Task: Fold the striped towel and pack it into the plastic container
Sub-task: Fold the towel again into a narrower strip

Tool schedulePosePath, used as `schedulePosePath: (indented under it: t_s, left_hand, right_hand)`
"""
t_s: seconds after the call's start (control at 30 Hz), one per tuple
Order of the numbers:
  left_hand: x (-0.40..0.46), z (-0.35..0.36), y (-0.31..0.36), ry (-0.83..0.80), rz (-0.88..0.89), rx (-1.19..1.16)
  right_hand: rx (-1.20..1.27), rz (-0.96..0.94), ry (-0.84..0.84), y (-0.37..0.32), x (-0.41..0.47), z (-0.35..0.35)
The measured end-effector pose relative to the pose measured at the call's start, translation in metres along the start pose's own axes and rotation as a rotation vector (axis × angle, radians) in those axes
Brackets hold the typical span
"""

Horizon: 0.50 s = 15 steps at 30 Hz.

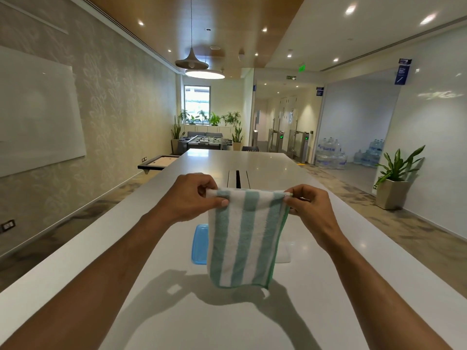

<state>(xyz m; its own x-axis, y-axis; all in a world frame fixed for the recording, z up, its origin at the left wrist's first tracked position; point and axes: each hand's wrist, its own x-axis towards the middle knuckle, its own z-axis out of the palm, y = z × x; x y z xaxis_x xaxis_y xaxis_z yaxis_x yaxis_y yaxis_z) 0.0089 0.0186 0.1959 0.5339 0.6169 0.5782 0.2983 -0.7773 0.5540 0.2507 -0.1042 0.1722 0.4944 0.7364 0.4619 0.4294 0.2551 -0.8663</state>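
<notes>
1. Long and pale, a glossy white counter (252,162) runs away down an office lounge, with a whiteboard (38,109) on the left wall and a potted green plant (394,178) on the floor at the right.
2. At centre left, the left hand (192,198) is closed in a pinch on the top left corner of a green and white striped terry towel (243,236).
3. Held up above the counter, the striped towel hangs doubled over, its stripes running downward and its lower edge clear of the surface.
4. Behind the towel, a blue plastic lid (199,245) lies flat on the counter, showing at the towel's left edge.
5. To the towel's right, part of a clear plastic container (283,252) shows on the counter, mostly hidden.
6. Furthest right, the right hand (310,205) pinches the towel's top right corner.
</notes>
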Motion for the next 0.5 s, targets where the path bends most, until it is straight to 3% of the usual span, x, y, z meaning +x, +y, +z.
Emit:
schedulePosePath:
  t_s: [0.3,0.5]
  left_hand:
    - [0.009,-0.003,0.0,-0.071,0.016,0.027]
    - [0.011,0.002,-0.001,-0.084,0.011,0.064]
  right_hand:
    - [-0.053,0.059,-0.086,-0.004,0.008,-0.012]
    - [-0.004,0.1,-0.054,-0.001,0.014,-0.015]
